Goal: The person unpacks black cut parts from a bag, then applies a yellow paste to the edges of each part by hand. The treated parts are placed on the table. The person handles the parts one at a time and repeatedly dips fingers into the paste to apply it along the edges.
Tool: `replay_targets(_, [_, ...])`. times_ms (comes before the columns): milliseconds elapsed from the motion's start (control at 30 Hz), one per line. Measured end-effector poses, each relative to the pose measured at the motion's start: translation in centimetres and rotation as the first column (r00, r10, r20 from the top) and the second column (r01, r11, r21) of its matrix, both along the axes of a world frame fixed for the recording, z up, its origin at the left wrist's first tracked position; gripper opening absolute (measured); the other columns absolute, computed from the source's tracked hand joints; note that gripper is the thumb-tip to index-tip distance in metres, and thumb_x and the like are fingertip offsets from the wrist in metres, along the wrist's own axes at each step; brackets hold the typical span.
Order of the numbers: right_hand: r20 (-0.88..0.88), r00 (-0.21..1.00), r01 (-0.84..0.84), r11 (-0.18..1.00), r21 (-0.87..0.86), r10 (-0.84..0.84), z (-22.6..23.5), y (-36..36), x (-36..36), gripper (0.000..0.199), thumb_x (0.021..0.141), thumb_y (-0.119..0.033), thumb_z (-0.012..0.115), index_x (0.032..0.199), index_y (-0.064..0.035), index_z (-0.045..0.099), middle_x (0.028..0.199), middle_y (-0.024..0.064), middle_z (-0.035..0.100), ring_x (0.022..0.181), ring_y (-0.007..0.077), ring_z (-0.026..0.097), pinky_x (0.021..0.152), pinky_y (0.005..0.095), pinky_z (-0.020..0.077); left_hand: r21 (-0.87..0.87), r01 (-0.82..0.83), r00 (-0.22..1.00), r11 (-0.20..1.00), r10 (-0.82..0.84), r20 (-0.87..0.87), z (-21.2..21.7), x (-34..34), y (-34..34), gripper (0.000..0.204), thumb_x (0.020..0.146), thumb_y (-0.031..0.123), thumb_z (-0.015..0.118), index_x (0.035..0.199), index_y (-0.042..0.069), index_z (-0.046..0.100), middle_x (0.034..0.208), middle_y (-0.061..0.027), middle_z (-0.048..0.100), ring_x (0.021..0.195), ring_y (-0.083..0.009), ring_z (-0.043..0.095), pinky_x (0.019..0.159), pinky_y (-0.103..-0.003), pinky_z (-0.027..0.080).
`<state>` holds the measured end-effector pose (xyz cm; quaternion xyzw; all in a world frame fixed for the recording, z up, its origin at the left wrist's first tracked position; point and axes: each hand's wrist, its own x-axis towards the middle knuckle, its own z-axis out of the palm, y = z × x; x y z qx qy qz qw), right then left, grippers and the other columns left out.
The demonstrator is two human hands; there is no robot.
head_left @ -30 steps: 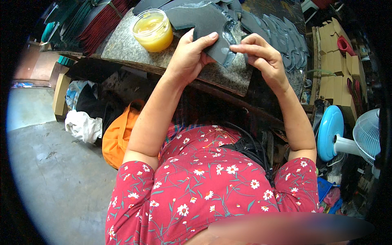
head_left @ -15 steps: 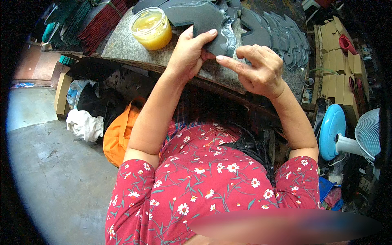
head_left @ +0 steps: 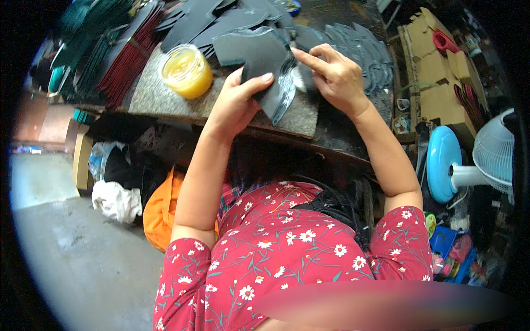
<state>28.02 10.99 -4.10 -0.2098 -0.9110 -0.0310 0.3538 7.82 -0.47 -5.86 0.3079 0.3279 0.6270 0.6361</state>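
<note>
My left hand grips a dark grey, flat cut-out piece with curved edges, its thumb on top and its other fingers underneath. A wet, glossy band runs along the piece's right edge down to its lower tip. My right hand has its index finger stretched out, with the fingertip at the upper part of that edge; the other fingers are loosely bent, and I see nothing held in them. Left of my left hand, an open clear jar of yellow paste stands on a speckled stone slab.
More dark grey pieces lie at the back, with an overlapping row at the right. Red-edged stacked sheets are at the left. Cardboard boxes and a fan stand right. An orange bag hangs below the table.
The held piece has turned, so its wet edge now slants down toward me. My right index finger has gone from the edge's near end to its upper part. The whole view has shifted slightly.
</note>
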Motion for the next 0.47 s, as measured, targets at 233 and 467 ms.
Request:
replay_targets(233, [-0.484,0.873,-0.452,0.483,-0.75,0.066,1.6,-1.2,0.1,0.059,0.088,-0.005,0.059,0.145,-0.0143,0.045,0.081,-0.0011,0.058,0.076,0.0062,0.054,0.068,0.0234,0.0456,-0.164,0.09,0.872,0.982,-0.158,-0.463,1.2,0.3,-0.5,0.038,0.086,0.013,0.072,0.119,-0.001,0.059,0.101,-0.0062,0.068,0.08,-0.0145,0.067,0.071,-0.028,0.056])
replay_targets(467, [-0.379,0.915,-0.398,0.45,-0.799,0.137,4.0,2.0,0.7,0.069,0.082,0.004,0.059,0.147,-0.0155,0.041,0.08,-0.0046,0.056,0.075,0.0034,0.054,0.068,0.0182,0.0446,0.173,-0.013,0.53,0.985,0.154,-0.834,2.2,0.6,-3.1,0.062,0.096,0.018,0.063,0.148,0.009,0.03,0.082,-0.0077,0.066,0.057,-0.0124,0.064,0.047,-0.021,0.048])
